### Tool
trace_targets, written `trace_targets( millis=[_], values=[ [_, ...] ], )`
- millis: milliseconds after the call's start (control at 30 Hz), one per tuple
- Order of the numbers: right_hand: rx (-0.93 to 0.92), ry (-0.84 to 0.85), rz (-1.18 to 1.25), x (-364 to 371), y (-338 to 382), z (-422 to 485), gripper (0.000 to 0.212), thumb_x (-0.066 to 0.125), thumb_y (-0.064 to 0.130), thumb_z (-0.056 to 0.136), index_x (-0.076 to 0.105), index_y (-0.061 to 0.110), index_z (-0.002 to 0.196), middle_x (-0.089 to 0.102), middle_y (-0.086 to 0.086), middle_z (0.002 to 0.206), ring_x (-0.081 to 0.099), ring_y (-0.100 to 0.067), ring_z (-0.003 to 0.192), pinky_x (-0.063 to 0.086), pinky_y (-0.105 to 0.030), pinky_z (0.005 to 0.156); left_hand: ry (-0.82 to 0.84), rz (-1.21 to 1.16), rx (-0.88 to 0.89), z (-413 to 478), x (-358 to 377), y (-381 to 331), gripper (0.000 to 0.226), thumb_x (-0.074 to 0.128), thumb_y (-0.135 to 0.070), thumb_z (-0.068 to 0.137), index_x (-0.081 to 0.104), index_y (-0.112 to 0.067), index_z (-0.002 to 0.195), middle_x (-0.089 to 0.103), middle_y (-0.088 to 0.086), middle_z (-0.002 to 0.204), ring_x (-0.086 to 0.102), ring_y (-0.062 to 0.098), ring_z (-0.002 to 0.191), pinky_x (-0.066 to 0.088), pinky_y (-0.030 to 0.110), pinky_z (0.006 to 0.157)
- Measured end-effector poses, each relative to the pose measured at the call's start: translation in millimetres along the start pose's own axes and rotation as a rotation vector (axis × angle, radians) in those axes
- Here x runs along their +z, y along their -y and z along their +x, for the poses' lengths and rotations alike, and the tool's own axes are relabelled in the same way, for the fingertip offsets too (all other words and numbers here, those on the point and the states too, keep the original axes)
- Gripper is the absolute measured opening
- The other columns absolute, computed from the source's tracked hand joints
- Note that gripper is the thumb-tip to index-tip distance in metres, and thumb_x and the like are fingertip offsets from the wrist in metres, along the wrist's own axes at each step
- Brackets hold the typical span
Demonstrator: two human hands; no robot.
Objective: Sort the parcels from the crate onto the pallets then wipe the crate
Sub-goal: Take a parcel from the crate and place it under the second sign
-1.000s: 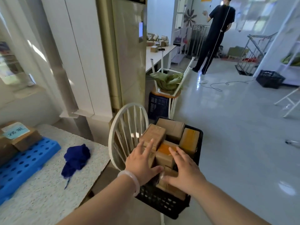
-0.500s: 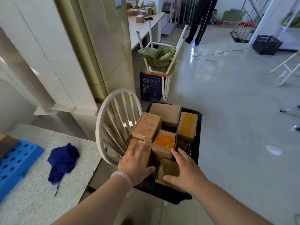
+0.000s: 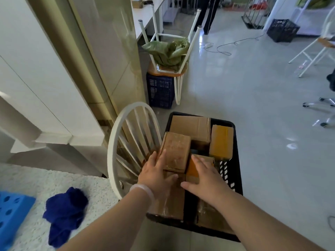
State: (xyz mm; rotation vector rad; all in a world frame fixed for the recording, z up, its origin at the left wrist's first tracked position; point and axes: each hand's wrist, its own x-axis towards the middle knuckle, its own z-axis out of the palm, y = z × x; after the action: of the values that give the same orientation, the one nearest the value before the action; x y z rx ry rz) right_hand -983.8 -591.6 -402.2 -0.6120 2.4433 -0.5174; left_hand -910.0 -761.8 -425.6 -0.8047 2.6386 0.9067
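The black crate (image 3: pixel 237 160) sits at lower centre of the frame, packed with brown cardboard parcels, some taped orange. My left hand (image 3: pixel 157 171) lies flat, fingers straight, against the left side of a red-printed box (image 3: pixel 176 150). My right hand (image 3: pixel 205 177) rests spread on an orange-topped parcel (image 3: pixel 192 169) beside it.

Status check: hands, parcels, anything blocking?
Left hand flat against brown parcel. Right hand flat on orange-taped parcel. Crate loaded, nothing lifted. White chair back beside crate.

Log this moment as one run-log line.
phase: parcel pickup | left hand: touches brown parcel | right hand: rests on orange-taped parcel | crate: holds parcels | blue cloth: on counter
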Motion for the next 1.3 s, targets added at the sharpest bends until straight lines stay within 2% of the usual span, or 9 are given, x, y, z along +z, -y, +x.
trace_targets(
  millis=[133, 300, 433, 600, 867, 1000, 1167, 1233, 1300],
  values=[
    [0.094, -0.027, 0.068, 1, 17, 31, 0.097, 0.060, 0.061, 0.087, 0.001, 0.030, 0.158, 0.004, 0.006, 0.164, 0.004, -0.016, 0.151, 0.014, -0.036, 0.120, 0.027, 0.002, 0.033, 34, -7, 7, 0.087, 0.058, -0.058, 0.089, -0.001, -0.049, 0.153, 0.000, -0.012, 0.164, 0.008, 0.025, 0.151, 0.022, 0.049, 0.121],
    [0.178, -0.074, 0.211, 26, 26, 54, 0.089, 0.060, 0.057, 0.089, 0.009, 0.033, 0.157, 0.023, 0.005, 0.160, 0.024, -0.019, 0.147, 0.029, -0.037, 0.116, 0.097, -0.087, 0.048, 56, 0, 10, 0.088, 0.059, -0.050, 0.092, -0.003, -0.046, 0.154, 0.008, -0.008, 0.164, 0.019, 0.023, 0.149, 0.026, 0.045, 0.120],
    [0.261, -0.080, 0.198, 29, 24, 66, 0.094, 0.056, 0.060, 0.090, -0.001, 0.027, 0.158, 0.015, 0.000, 0.163, 0.016, -0.021, 0.150, 0.021, -0.040, 0.121, 0.102, -0.131, 0.017, 71, 0, 13, 0.099, 0.063, -0.048, 0.090, -0.012, -0.036, 0.155, 0.019, -0.002, 0.162, 0.024, 0.021, 0.147, 0.023, 0.040, 0.120],
    [0.303, -0.085, 0.304, 32, 29, 70, 0.093, 0.059, 0.054, 0.091, -0.002, 0.029, 0.157, 0.007, 0.001, 0.165, 0.006, -0.023, 0.151, 0.014, -0.044, 0.123, 0.126, -0.160, -0.033, 81, 3, 16, 0.098, 0.066, -0.048, 0.089, -0.002, -0.028, 0.158, 0.035, 0.000, 0.157, 0.035, 0.020, 0.142, 0.033, 0.041, 0.117],
    [0.230, -0.136, 0.637, 14, 43, 53, 0.088, 0.064, 0.035, 0.094, 0.004, 0.032, 0.158, 0.020, 0.004, 0.161, 0.027, -0.018, 0.145, 0.028, -0.040, 0.115, -0.061, -0.175, 0.043, 70, -7, 7, 0.098, 0.068, -0.051, 0.085, 0.006, -0.029, 0.158, 0.039, 0.002, 0.153, 0.032, 0.023, 0.143, 0.032, 0.048, 0.117],
    [0.214, -0.226, 0.690, 2, 47, 39, 0.082, 0.065, 0.035, 0.093, 0.013, 0.035, 0.156, 0.029, 0.004, 0.158, 0.034, -0.019, 0.142, 0.035, -0.044, 0.114, -0.085, -0.289, 0.091, 51, -21, -4, 0.097, 0.072, -0.042, 0.085, 0.008, -0.031, 0.157, 0.037, -0.005, 0.155, 0.034, 0.017, 0.143, 0.034, 0.044, 0.117],
    [0.176, -0.268, 0.678, -21, 53, 21, 0.083, 0.064, 0.039, 0.092, 0.013, 0.033, 0.157, 0.035, 0.003, 0.155, 0.040, -0.019, 0.139, 0.041, -0.049, 0.111, -0.123, -0.372, 0.127, 23, -34, -19, 0.096, 0.074, -0.036, 0.085, 0.010, -0.035, 0.157, 0.035, -0.009, 0.155, 0.038, 0.013, 0.140, 0.038, 0.041, 0.114],
    [0.154, -0.278, 0.663, -32, 53, 13, 0.075, 0.061, 0.038, 0.094, 0.019, 0.030, 0.156, 0.042, 0.003, 0.151, 0.045, -0.019, 0.135, 0.045, -0.045, 0.106, -0.141, -0.397, 0.147, 11, -40, -27, 0.096, 0.075, -0.035, 0.083, 0.012, -0.037, 0.156, 0.036, -0.009, 0.154, 0.039, 0.012, 0.139, 0.040, 0.043, 0.113],
    [0.134, -0.284, 0.644, -43, 52, 4, 0.063, 0.058, 0.036, 0.096, 0.030, 0.029, 0.152, 0.050, 0.005, 0.142, 0.051, -0.019, 0.128, 0.050, -0.032, 0.091, -0.161, -0.409, 0.159, -1, -44, -35, 0.096, 0.076, -0.034, 0.083, 0.014, -0.037, 0.156, 0.037, -0.010, 0.153, 0.039, 0.012, 0.139, 0.041, 0.044, 0.112]
  ],
)
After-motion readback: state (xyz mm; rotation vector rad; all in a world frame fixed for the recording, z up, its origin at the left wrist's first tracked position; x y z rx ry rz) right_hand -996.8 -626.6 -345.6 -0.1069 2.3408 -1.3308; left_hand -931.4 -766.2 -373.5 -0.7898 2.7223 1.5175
